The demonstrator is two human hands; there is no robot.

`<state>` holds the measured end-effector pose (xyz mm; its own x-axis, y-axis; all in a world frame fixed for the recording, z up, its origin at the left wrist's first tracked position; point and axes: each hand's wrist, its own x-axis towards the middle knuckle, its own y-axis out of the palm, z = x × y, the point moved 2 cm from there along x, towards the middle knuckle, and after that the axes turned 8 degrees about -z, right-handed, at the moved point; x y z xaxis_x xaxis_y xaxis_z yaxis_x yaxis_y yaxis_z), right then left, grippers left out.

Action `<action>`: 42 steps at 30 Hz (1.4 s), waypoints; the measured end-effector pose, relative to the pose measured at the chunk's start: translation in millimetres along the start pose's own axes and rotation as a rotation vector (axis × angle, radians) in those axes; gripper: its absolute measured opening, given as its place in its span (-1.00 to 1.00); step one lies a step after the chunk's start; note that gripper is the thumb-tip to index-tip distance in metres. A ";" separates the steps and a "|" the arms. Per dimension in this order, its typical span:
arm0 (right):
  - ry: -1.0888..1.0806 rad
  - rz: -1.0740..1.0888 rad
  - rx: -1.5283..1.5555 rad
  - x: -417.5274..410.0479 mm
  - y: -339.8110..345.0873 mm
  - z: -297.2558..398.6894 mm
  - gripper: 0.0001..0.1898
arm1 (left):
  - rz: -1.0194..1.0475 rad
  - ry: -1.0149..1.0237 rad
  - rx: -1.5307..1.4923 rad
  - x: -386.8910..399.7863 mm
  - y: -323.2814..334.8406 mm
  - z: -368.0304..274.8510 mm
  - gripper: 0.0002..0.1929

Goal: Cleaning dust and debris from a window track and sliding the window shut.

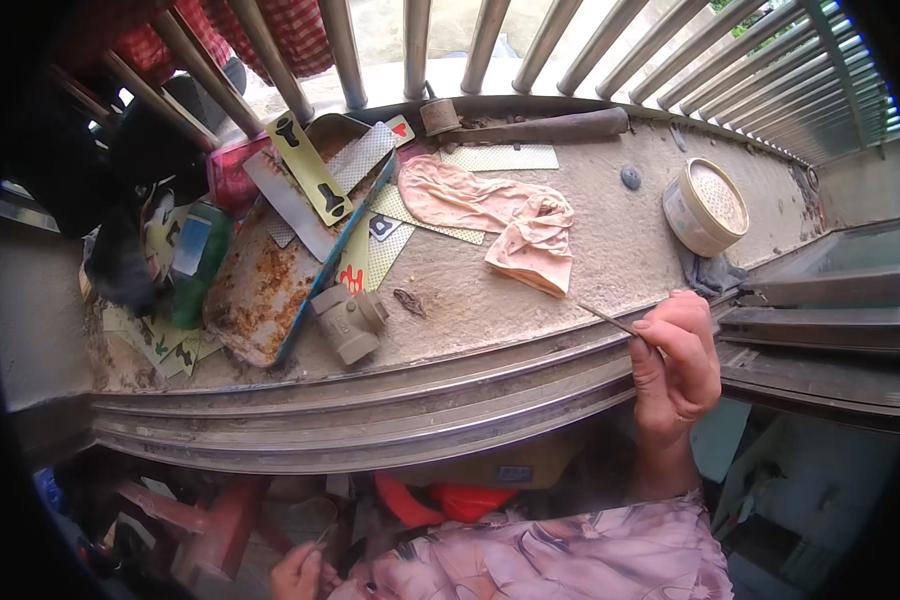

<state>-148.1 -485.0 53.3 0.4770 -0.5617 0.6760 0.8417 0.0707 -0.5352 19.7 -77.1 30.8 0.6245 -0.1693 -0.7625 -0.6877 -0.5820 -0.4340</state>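
My right hand (675, 360) reaches over the window track at the right and pinches a thin dark stick (607, 316) between thumb and fingers. The stick's tip points left, just below a crumpled pink cloth (510, 217) on the dusty sill. Low in the view, my left hand (300, 574) is near a red wooden stool; its fingers are closed around something thin, too blurred to name. A grey valve-like fitting (349, 322) stands on the sill beside a rusty tray with a blue rim (251, 300). Printed cards and strips lie on and beside the tray.
Metal window bars (480, 45) close off the far side. A round tub (705, 206) sits on a dark rag (709, 271) at the right. Further left are a green bottle (201, 262) and black cloth or bags. A wooden rod (540, 126) lies by the bars; metal tracks (390, 420) edge the sill.
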 end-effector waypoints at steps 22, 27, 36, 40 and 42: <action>-0.712 0.656 0.135 35.9 109.2 112.8 -0.71 | 0.163 0.148 -0.235 10.5 -15.7 37.0 -0.78; -0.881 0.686 0.188 43.8 168.2 162.0 -0.76 | 0.281 0.255 -0.166 13.6 -17.8 34.1 -0.74; -1.112 0.768 0.250 55.2 172.6 176.9 -0.84 | 0.251 0.420 -0.088 16.4 -18.7 43.9 -0.78; -1.201 0.731 0.316 52.7 198.8 194.8 -0.84 | 0.242 0.509 0.004 22.6 -18.3 47.2 -0.73; -1.254 0.677 0.375 50.4 219.6 207.4 -0.84 | 0.222 0.535 0.001 22.9 -18.8 48.2 -0.73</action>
<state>113.2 -326.9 74.9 0.5352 0.7163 0.4477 0.2957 0.3376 -0.8937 29.1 -31.7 -1.6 0.5653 -0.6659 -0.4869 -0.8238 -0.4859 -0.2919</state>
